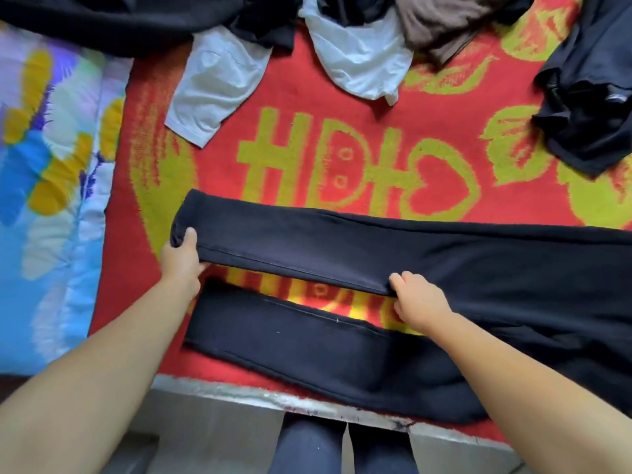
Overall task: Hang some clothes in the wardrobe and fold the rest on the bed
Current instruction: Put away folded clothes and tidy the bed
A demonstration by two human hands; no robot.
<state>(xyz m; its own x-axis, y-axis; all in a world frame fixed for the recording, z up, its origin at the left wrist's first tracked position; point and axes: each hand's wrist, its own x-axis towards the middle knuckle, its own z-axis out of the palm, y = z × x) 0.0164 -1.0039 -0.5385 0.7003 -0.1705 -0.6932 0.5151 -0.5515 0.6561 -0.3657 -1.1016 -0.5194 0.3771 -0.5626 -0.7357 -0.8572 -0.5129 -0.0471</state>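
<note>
A pair of dark navy trousers (342,248) lies across the red and yellow blanket (307,107) on the bed, legs pointing left, waist off to the right. My left hand (181,258) grips the cuff end of the far leg, thumb on top. My right hand (417,302) pinches the inner seam of that same leg near the crotch. The near leg (290,336) lies flat close to the bed's front edge, with a gap of blanket between the two legs.
Unfolded clothes lie along the far side: a black garment (102,18), a white shirt (219,83), a brown garment (444,25) and a dark garment (588,97) at the right. A flowered blue quilt (51,183) covers the left. The bed's metal edge (273,398) runs below.
</note>
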